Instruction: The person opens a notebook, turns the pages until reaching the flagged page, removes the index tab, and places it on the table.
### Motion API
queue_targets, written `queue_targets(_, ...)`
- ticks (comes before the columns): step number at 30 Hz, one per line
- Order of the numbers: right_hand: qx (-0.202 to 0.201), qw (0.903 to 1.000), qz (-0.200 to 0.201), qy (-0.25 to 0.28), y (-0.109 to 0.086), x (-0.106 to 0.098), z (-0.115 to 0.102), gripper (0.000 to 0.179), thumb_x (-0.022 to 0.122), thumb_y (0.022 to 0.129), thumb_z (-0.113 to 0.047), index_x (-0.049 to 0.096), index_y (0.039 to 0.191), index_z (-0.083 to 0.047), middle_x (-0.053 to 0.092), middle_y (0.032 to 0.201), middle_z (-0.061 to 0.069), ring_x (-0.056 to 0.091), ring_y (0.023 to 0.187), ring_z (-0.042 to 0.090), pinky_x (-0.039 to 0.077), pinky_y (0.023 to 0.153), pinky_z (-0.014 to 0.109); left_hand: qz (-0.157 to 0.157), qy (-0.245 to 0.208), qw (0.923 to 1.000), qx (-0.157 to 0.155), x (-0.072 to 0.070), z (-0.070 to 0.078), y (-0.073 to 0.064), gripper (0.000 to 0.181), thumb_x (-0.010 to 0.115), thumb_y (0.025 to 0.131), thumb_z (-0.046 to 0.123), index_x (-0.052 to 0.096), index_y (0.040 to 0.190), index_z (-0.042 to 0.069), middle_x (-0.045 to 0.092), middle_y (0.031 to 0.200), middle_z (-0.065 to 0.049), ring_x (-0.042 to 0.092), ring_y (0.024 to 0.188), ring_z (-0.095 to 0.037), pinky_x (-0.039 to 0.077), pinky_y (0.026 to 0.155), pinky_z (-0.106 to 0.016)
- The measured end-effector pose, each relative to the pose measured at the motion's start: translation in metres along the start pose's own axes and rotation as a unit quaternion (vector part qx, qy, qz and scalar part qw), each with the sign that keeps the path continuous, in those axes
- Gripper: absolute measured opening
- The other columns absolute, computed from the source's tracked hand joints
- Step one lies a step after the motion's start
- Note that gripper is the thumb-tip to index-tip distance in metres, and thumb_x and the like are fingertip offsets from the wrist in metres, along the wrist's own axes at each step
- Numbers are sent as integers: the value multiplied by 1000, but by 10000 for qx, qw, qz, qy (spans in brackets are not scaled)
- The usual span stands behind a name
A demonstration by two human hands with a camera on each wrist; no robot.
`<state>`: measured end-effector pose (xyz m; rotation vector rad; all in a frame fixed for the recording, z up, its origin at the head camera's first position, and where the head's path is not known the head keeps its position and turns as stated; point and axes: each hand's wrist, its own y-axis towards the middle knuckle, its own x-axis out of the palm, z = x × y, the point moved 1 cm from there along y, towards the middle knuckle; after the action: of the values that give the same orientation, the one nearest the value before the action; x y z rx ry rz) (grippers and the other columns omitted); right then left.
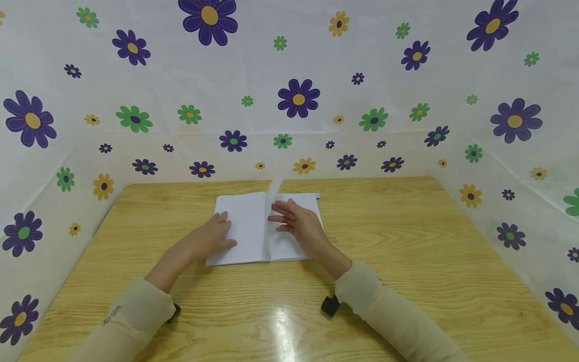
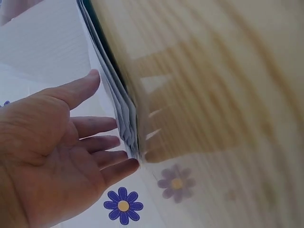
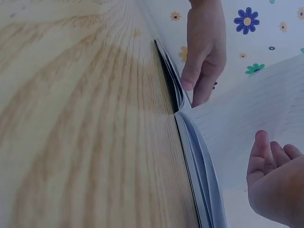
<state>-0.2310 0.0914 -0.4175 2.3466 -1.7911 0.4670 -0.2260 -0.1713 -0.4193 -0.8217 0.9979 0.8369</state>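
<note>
The table (image 1: 407,251) is yellowish wood with darker grain, glossy enough to catch a bright streak of light towards 6 o'clock. Directly on it, towards 11 o'clock from the middle, lies the notebook (image 1: 246,234), open, its white pages lined.

tabletop (image 1: 407,281): showed yellowish wood grain and rounded far corners | glare streak (image 1: 284,332): lay bright at the tabletop's near middle | backdrop (image 1: 253,65): rose white and creased behind the tabletop and along both sides | print: purple flowers (image 1: 299,98), green flowers (image 1: 134,119) and yellow flowers (image 1: 304,166) were scattered over it, large and small
</note>
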Motion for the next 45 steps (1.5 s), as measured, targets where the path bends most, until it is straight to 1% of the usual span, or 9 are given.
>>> queue_targets(3, 2, 9997, -180, -144, 1, 1, 1, 52, 46, 111, -34, 57, 143, 6, 60, 144, 19, 70, 114, 21, 57, 85, 28, 322, 34, 9995, 10, -2, -4, -2, 64, 57, 108, 30, 41, 149, -15, 24, 163, -34, 20, 151, -51, 21, 122, -59)
queue_targets(10, -35, 9986, -316, -433, 2, 3, 6, 49, 47, 111, -31, 59, 141, 5, 63, 141, 17, 67, 121, 24, 54, 92, 31, 1233, -232, 9921, -52, -19, -3, -13, 59, 54, 109, 26, 39, 152, -13, 33, 160, -32, 31, 148, -49, 28, 119, -60)
queue_targets(16, 12, 9959, -553, -719, 7, 7, 13, 45, 49, 109, -26, 60, 141, 4, 65, 139, 12, 63, 127, 24, 50, 104, 42, 1927, -865, 9772, -211, -36, -1, -23, 53, 49, 110, 19, 39, 154, -9, 40, 158, -28, 37, 146, -46, 32, 118, -60)
queue_targets(20, 188, 9924, -844, -875, 7, 11, 15, 46, 47, 109, -25, 57, 143, 3, 63, 143, 12, 58, 133, 24, 50, 105, 39, 2276, -1174, 9665, -196, -42, 0, -28, 50, 47, 110, 16, 41, 153, -8, 41, 157, -28, 36, 147, -46, 30, 119, -60)
queue_targets(22, 297, 9898, -1033, -936, 6, 13, 15, 49, 45, 110, -26, 53, 146, 5, 59, 146, 14, 55, 137, 25, 49, 106, 37, 2300, -1228, 9652, -208, -43, 0, -29, 50, 47, 110, 16, 41, 153, -8, 40, 158, -29, 34, 147, -47, 29, 119, -61)
queue_targets(27, 585, 9839, -1403, -939, 4, 15, 17, 55, 40, 111, -29, 44, 151, 9, 50, 154, 20, 46, 145, 28, 43, 114, 42, 1785, -1260, 9752, -343, -39, 0, -25, 58, 51, 109, 20, 33, 157, -7, 31, 163, -28, 27, 151, -46, 26, 120, -61)
queue_targets(34, 689, 9786, -1659, -1005, 3, 18, 17, 63, 35, 112, -36, 34, 154, 12, 38, 160, 24, 37, 150, 30, 36, 120, 44, 775, -465, 9959, 38, -16, 3, -14, 68, 61, 106, 26, 33, 154, -13, 26, 163, -31, 25, 151, -48, 23, 121, -59)
queue_targets(40, 706, 9756, -1802, -1040, 3, 17, 19, 65, 33, 113, -39, 32, 155, 11, 35, 162, 24, 34, 152, 30, 33, 122, 41, 89, -154, 9997, 186, 0, 3, -2, 75, 65, 103, 32, 34, 152, -16, 23, 163, -34, 19, 150, -54, 21, 121, -61)
queue_targets(45, 746, 9748, -1845, -1010, 3, 16, 21, 66, 33, 113, -40, 31, 156, 11, 34, 163, 24, 33, 152, 29, 31, 122, 40, -353, -201, 9992, 7, 6, 2, -1, 80, 64, 103, 35, 29, 154, -15, 18, 164, -35, 13, 151, -55, 17, 122, -61)
